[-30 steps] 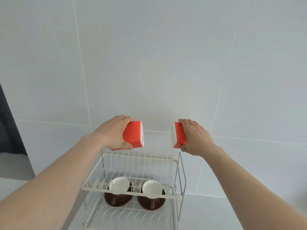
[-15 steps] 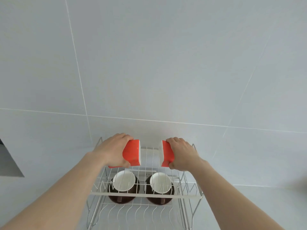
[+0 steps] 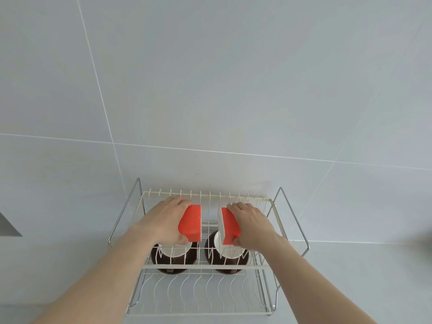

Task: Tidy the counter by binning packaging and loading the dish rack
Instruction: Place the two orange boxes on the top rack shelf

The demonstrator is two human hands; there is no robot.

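Note:
A two-tier white wire dish rack [image 3: 205, 267] stands against the tiled wall. My left hand [image 3: 163, 222] grips a red-and-white dish [image 3: 191, 222] held on edge over the upper tier's left side. My right hand [image 3: 253, 226] grips a second red-and-white dish [image 3: 230, 226] on edge over the upper tier's right side. The two dishes stand about a hand's width apart, white insides facing each other. Whether they touch the wires I cannot tell. Two brown cups with white insides [image 3: 173, 259] [image 3: 225, 259] sit on the lower tier beneath the dishes.
Grey tiled wall [image 3: 210, 90] rises directly behind the rack. The light counter [image 3: 350, 277] extends to the right. The lower tier's front part [image 3: 198, 293] holds nothing. A dark edge [image 3: 7, 228] shows at far left.
Both hands have come down with the dishes from above the rack to the upper tier's level, and the dishes have drawn closer together. The view has tilted down and nearer.

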